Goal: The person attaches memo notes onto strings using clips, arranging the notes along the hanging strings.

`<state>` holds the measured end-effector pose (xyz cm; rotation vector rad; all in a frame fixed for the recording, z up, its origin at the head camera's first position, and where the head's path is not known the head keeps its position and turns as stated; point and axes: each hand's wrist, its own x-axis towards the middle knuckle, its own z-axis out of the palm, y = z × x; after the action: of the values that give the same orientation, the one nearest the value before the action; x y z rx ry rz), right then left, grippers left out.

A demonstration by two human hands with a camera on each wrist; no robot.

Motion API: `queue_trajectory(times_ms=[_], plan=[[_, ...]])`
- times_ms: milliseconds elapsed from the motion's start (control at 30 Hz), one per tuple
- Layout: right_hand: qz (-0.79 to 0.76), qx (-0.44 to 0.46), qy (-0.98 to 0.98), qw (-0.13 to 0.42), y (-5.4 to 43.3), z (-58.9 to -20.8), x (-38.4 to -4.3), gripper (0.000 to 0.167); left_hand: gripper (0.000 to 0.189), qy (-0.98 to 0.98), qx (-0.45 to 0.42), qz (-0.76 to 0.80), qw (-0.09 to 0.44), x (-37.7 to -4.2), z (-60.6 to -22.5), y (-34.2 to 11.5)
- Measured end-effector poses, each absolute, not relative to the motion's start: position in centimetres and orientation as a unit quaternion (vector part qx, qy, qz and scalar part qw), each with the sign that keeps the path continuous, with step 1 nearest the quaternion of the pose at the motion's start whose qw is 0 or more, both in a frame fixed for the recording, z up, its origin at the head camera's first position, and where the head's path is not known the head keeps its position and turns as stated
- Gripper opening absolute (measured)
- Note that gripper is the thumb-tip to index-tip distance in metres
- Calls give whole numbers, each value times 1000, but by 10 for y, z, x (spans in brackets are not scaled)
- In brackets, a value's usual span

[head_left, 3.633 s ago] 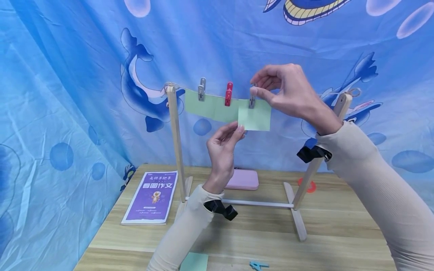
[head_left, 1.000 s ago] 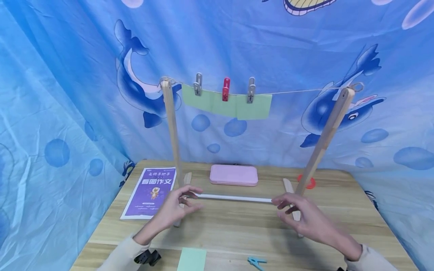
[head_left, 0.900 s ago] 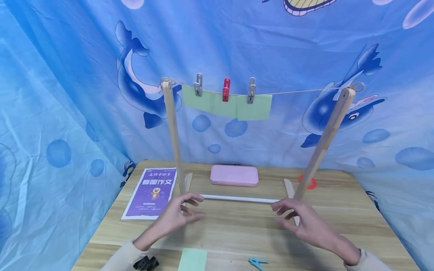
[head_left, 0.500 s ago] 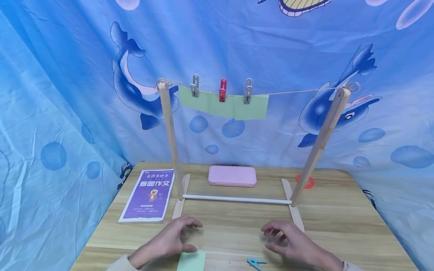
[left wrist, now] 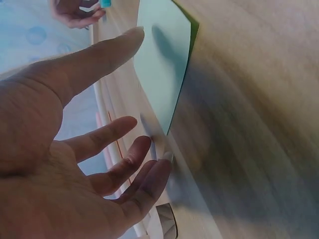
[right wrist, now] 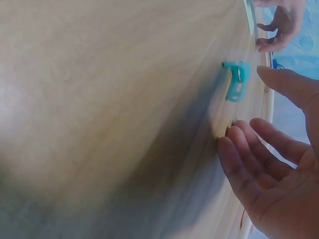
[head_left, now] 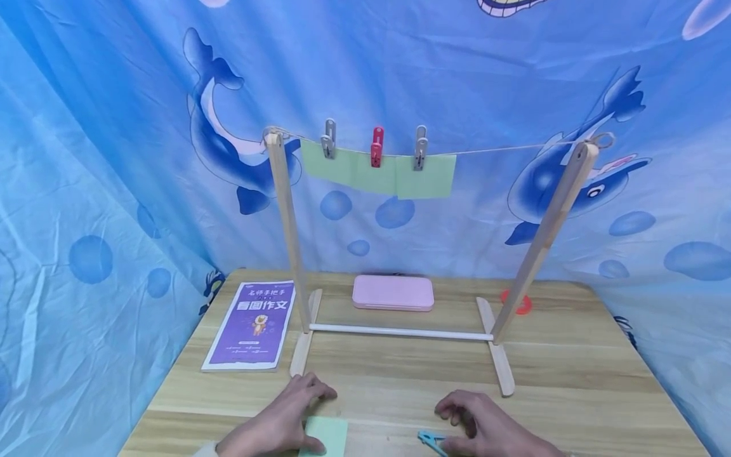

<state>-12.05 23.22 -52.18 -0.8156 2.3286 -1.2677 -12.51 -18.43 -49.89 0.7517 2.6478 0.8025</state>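
A light-green paper square lies at the table's front, with a slightly raised edge in the left wrist view. My left hand is spread beside it, thumb over its near part, fingers loosely bent on the far left side. To the right, a turquoise clothespin lies on the wood. My right hand hovers close over it, thumb overlapping its end in the head view; the right wrist view shows a gap between thumb and clothespin. Nothing is held by either hand.
Behind stands a wooden frame with a string. Green paper squares hang there under two grey clothespins and a red clothespin. A purple book, a pink case and a red ring lie on the table.
Earlier both hands were at the string, the right pinching a grey clothespin over a green paper square. They let go and came down, the left to the loose paper, the right to the turquoise clothespin.
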Motion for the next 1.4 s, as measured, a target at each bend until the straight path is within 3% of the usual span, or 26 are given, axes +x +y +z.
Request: queue_trajectory(times_ms=[300, 900, 1267, 1400], plan=[[-434, -340, 821, 149, 228, -534, -119, 39, 70, 918, 229, 272, 175, -124, -501, -181], [-418, -353, 827, 128, 225, -542, -121, 28, 50, 909, 237, 304, 157, -119, -506, -181], [-413, -371, 826, 96, 231, -543, -120, 21, 45, 894, 227, 332, 196, -126, -508, -184], [-419, -343, 833, 117, 232, -539, -120, 21, 41, 886, 223, 344, 218, -128, -510, -186]])
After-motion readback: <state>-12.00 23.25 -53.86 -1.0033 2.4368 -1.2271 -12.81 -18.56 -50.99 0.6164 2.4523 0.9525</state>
